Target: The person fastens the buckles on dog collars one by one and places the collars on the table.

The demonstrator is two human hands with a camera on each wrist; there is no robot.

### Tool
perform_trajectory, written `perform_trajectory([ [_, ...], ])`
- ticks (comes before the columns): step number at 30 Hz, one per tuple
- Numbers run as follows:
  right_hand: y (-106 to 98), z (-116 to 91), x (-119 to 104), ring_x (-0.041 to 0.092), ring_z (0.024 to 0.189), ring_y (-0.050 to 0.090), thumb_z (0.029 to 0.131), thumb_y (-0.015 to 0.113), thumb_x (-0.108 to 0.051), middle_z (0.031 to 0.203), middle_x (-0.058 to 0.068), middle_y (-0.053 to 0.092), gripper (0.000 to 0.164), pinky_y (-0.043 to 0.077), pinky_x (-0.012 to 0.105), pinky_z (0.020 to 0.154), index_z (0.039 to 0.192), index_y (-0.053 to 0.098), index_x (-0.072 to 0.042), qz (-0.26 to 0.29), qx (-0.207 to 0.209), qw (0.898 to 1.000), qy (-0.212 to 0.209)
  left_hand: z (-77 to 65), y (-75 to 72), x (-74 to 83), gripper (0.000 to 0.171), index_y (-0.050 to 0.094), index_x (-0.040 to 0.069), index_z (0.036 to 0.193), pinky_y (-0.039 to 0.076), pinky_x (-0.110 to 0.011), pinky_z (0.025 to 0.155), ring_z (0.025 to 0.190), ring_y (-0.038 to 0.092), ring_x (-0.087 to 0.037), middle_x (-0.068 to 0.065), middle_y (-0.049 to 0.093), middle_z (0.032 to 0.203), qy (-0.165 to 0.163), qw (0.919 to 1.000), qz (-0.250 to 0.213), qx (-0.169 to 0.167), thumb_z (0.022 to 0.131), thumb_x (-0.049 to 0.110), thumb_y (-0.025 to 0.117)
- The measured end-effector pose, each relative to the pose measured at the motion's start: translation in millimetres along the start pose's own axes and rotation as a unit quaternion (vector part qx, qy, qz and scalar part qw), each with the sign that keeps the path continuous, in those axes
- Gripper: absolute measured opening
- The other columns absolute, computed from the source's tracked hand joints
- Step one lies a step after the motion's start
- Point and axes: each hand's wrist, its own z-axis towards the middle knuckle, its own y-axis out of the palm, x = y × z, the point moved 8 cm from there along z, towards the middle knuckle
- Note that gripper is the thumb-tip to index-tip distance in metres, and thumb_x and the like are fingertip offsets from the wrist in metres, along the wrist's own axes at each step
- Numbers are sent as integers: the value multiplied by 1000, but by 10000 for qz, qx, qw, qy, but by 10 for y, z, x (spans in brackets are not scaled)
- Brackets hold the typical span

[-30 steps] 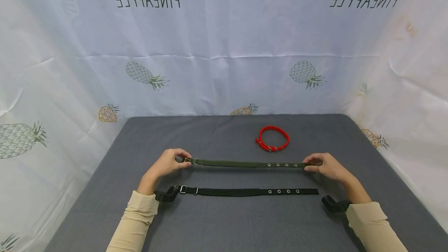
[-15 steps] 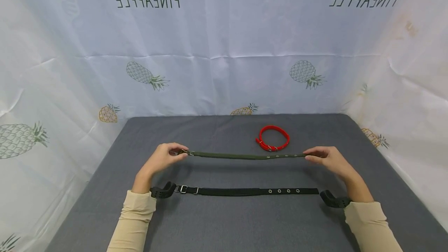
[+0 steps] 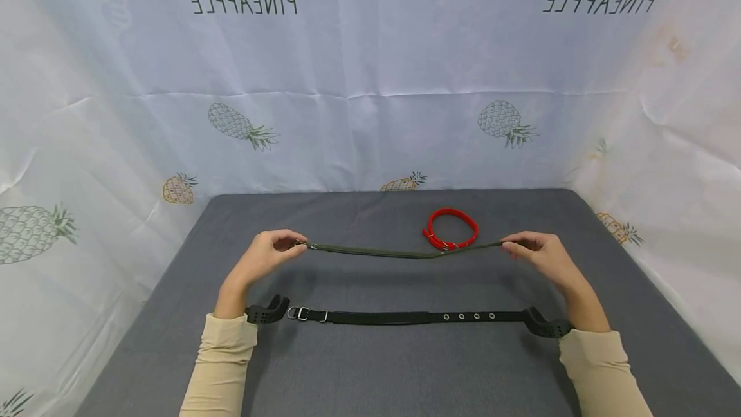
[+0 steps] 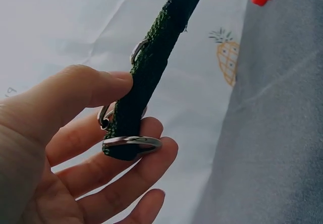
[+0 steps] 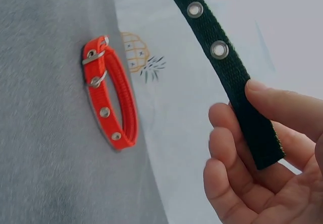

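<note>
A dark green collar (image 3: 370, 251) is stretched between both hands above the table, sagging a little toward the right. My left hand (image 3: 269, 255) pinches its buckle end; the left wrist view shows metal rings (image 4: 132, 141) at that end by the fingers. My right hand (image 3: 541, 255) pinches the plain strap end between thumb and fingers, with metal eyelets (image 5: 219, 50) beyond the grip in the right wrist view. Nearer to me, a black collar (image 3: 379, 318) lies straight on the table, its right tip hidden behind the right wrist's black band.
A red collar (image 3: 433, 239), buckled into a loop, lies on the grey table (image 3: 370, 372) just behind the green one. White curtains (image 3: 370, 50) with printed pineapples hang behind the table and along both sides.
Both hands have lifted the green collar up and away from me. It has turned edge-on, and its right part now bends upward. The black and red collars have not moved.
</note>
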Motion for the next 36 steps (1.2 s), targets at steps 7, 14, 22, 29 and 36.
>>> perform_trajectory([
  [7, -36, 27, -64, -1, 67, 58, 93, 65, -29, 71, -31, 61, 38, 48, 20, 64, 111, 67, 5, 208, 542, 9981, 185, 22, -5, 18, 25, 69, 11, 108, 49, -27, 71, 80, 59, -12, -11, 68, 95, -106, 9996, -251, 53, 96, 31, 61],
  [14, -99, 32, -135, -3, 64, 55, 93, 64, -29, 67, -32, 58, 39, 48, 18, 61, 109, 64, 7, 398, 1139, 9922, 302, 44, -32, 82, 25, 67, 7, 109, 52, -25, 72, 75, 56, -3, -10, 65, 92, -33, 9990, -409, 151, 97, 27, 58],
  [22, -126, 33, -242, -3, 60, 53, 94, 62, -19, 64, -27, 55, 10, 46, 16, 57, 94, 63, -9, 818, 1665, 9826, 70, 68, -38, 152, 24, 68, 7, 105, 42, -24, 59, 62, 46, -8, -4, 53, 76, 122, 9987, -433, 219, 97, 27, 58],
  [29, -67, 76, -323, -6, 63, 60, 96, 60, -16, 66, -25, 60, 6, 50, 10, 62, 93, 58, -21, 1600, 1829, 9700, -93, 97, -29, 260, 25, 69, 6, 110, 39, -23, 59, 60, 42, -5, -4, 57, 74, 216, 9987, -228, 396, 96, 26, 61],
  [36, -1, 111, -427, -3, 61, 65, 97, 57, -10, 67, -16, 67, 10, 52, 13, 58, 91, 57, -18, 2698, 1940, 9423, -416, 122, -24, 345, 25, 68, 4, 112, 40, -22, 57, 59, 46, -3, -10, 62, 74, 390, 9962, -240, 745, 93, 20, 65],
])
